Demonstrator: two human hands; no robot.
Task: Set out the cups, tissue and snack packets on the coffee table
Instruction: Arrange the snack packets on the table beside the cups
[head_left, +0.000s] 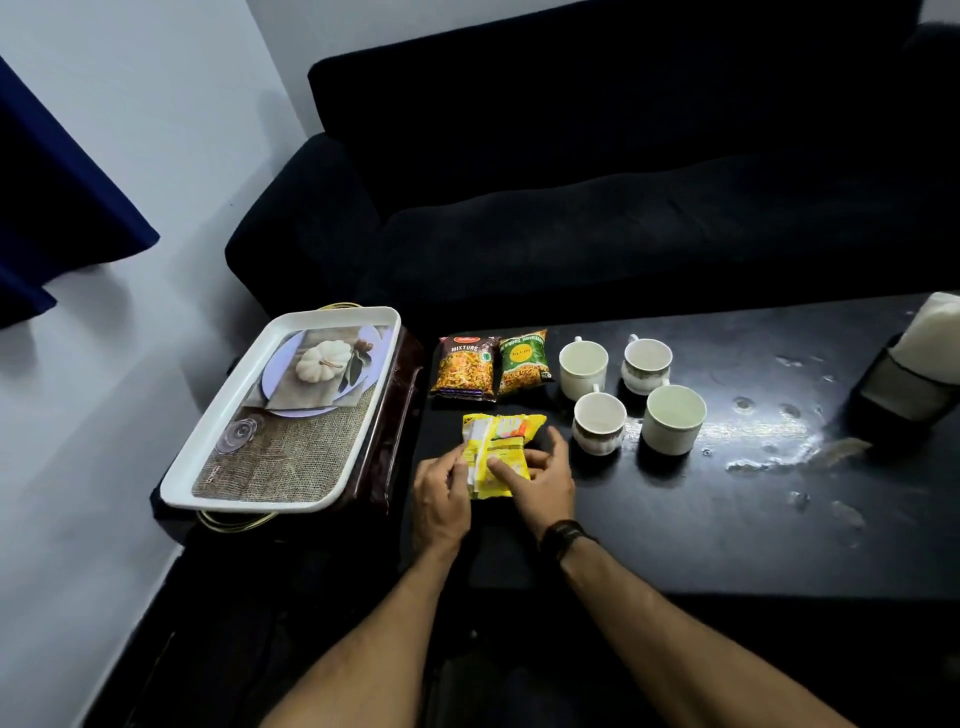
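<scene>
1. Resting on the dark worktop (675, 519), both hands meet on a yellow snack packet (501, 452) near its left edge.
2. In the head view, the left hand (441, 499) lies loosely curled along the packet's left side, its thumb and fingers touching the wrapper's near-left edge; whether it actually pinches the wrapper I cannot tell.
3. The right hand (545, 483), with a dark watch (566, 535) on its wrist, is spread half open: its forefinger presses down on the packet's middle, and its other fingers curve round the right edge.
4. The yellow snack packet lies flat on the worktop, between and partly under the two hands, its far end sticking out past the fingertips.
5. Just beyond it, two more packets lie side by side: an orange mixture packet (465, 369) on the left and a green packet (523, 361) touching it on the right.
6. To the right of these stand four pale cups in two rows: far-left cup (583, 365), far-right cup (647, 364), near-left cup (598, 422), near-right cup (674, 418). The near-left cup stands close beside the right hand's fingers, apart from them.
7. A tissue holder (904, 384) with white tissue (935, 332) sits at the worktop's far right, well apart from the hands.
8. A white tray (218, 447) with a pumpkin print rests on a side stand to the left of the worktop.
9. A dark sofa (597, 182) lies behind.
</scene>
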